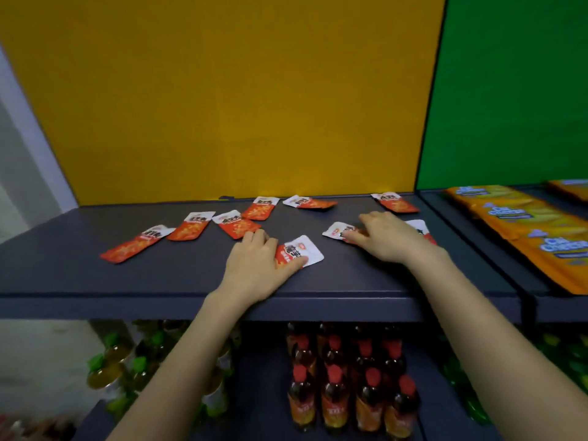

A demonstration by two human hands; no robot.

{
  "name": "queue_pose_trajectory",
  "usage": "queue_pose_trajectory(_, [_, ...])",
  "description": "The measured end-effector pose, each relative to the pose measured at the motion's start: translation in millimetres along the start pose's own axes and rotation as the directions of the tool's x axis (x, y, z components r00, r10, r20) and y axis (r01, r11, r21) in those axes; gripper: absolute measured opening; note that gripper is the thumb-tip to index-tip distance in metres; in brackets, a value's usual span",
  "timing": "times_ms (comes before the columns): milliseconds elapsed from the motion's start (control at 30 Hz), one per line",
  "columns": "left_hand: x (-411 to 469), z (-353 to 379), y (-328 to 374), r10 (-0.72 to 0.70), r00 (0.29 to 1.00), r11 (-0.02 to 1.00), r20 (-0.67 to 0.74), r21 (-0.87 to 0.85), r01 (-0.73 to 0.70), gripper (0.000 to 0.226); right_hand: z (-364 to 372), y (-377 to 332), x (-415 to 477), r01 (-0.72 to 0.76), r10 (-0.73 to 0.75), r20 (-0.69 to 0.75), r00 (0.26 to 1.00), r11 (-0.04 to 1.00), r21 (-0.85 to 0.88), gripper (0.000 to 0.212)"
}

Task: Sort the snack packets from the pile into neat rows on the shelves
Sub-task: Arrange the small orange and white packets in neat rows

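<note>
Altogether nine snack packets (189, 226), left hand (254, 265), right hand (391, 238)

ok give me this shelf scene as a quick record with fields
top shelf: dark, nine red-and-white packets visible, scattered, no rows yet
left hand: lies over the front packet, thumb on it, grip unclear
right hand: fingers flat on the middle packet
neighbouring shelf: orange packets laid overlapping in a line
below: red-capped bottles, green-capped bottles
</note>
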State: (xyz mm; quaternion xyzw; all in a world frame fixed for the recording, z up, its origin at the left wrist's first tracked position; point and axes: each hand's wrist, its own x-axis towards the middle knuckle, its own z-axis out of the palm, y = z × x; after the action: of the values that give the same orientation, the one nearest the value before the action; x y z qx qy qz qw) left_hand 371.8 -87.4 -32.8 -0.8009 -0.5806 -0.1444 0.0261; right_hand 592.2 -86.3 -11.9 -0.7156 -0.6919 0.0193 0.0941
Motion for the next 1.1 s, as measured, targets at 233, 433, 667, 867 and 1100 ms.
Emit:
queue_pose_trajectory(233, [30,-2,-12,0.009,0.984,0.971,0.180,-0.235,0.034,0.054,1,-13,14,-0.145,0.141,0.054,0.989,0.986,0.087,0.064])
queue_pose_trajectory(433, [40,3,-22,-0.052,0.998,0.938,0.028,-0.342,0.059,0.047,-5,-18,19,-0.268,0.242,0.127,0.962,0.924,0.271,0.047])
queue_pose_trajectory(667, [45,-2,-29,-0.035,0.992,0.637,0.124,-0.762,0.118,0.032,-10,-16,-2,-0.179,0.252,-0.179,0.951,0.921,0.346,0.031])
queue_pose_trajectory(867, [84,-4,-3,-0.106,0.975,0.307,0.193,-0.927,0.217,0.023,-16,34,-11,-0.306,0.420,-0.213,0.882,0.856,0.417,0.027])
queue_pose_trajectory(1100, [155,20,30,-0.300,0.925,0.178,0.231,-0.939,0.293,0.015,2,54,-1,-0.417,0.473,-0.141,0.870,0.857,0.302,0.072])
